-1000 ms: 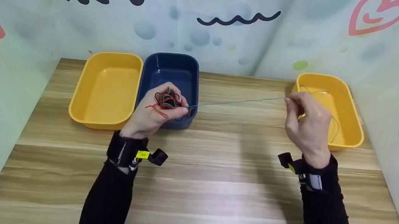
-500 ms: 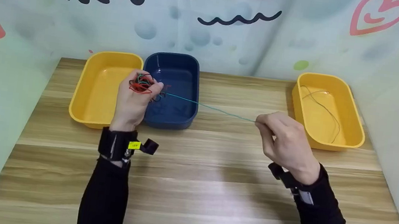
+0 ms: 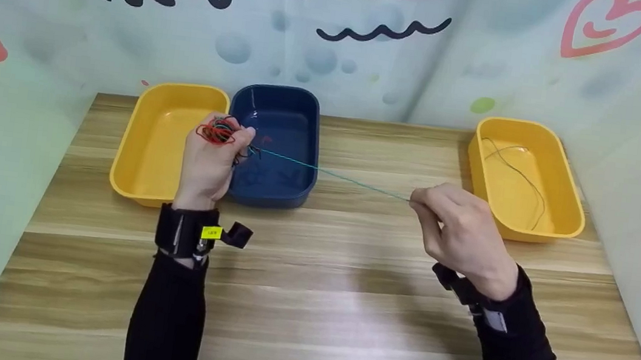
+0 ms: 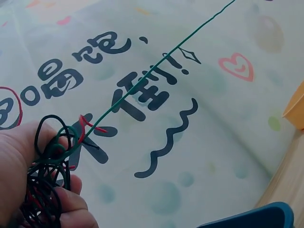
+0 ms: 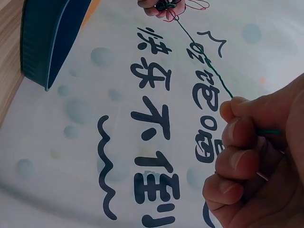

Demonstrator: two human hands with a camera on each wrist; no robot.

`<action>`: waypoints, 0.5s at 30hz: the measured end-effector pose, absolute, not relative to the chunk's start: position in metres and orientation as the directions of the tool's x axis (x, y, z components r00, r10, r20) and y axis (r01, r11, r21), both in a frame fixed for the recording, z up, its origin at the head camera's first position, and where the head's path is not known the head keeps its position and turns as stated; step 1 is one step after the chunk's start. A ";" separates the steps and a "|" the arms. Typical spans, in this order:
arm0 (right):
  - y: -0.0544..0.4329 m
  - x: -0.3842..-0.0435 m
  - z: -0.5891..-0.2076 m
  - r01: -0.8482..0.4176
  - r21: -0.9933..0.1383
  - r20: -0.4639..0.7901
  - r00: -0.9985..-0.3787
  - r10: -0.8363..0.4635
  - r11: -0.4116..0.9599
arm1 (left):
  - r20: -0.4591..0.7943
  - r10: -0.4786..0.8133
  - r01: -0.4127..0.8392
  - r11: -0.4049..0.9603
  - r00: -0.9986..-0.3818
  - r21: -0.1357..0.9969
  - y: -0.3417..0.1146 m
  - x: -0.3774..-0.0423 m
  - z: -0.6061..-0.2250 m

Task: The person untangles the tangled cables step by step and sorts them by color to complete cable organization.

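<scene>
My left hand (image 3: pixel 204 169) grips a tangled bundle of thin black, red and green wires (image 3: pixel 217 131) above the seam between the left yellow bin and the blue bin. Loops stick out past its fingers in the left wrist view, where the bundle (image 4: pixel 45 190) looks mostly black. From it a green wire (image 3: pixel 333 173) runs taut across to my right hand (image 3: pixel 463 237), which pinches it between thumb and forefinger. In the right wrist view a short piece of green wire (image 5: pixel 270 131) shows behind the curled fingers; the rest of that end is hidden in the palm.
At the back left stand a yellow bin (image 3: pixel 138 191) and a dark blue bin (image 3: pixel 281 203), side by side. Another yellow bin (image 3: pixel 576 227) at the right holds a thin loose wire (image 3: pixel 520 175). A printed cloth backdrop (image 3: pixel 369 82) closes off the wooden table's (image 3: pixel 305 300) far side.
Both hands have moved left, the right one also toward the front, away from over the right yellow bin. The green wire stays stretched between them. Over the last half second they have barely moved.
</scene>
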State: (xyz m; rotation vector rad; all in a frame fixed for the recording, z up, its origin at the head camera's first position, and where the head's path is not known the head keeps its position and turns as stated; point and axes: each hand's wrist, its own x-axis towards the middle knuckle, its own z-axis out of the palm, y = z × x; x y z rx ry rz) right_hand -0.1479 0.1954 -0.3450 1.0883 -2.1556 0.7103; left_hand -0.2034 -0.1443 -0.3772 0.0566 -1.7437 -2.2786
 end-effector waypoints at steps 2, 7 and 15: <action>0.196 -0.147 -0.344 -0.837 -0.182 0.715 -0.473 -0.515 0.517 | 0.115 -0.258 0.184 -0.266 -0.959 0.946 -0.145 -0.205 -0.378; 0.202 -0.145 -0.340 -0.831 -0.190 0.722 -0.479 -0.500 0.522 | 0.024 -0.366 0.177 -0.388 -0.930 0.904 -0.153 -0.209 -0.380; 0.210 -0.147 -0.337 -0.822 -0.215 0.712 -0.502 -0.492 0.527 | -0.015 -0.362 0.160 -0.449 -0.932 0.879 -0.158 -0.209 -0.378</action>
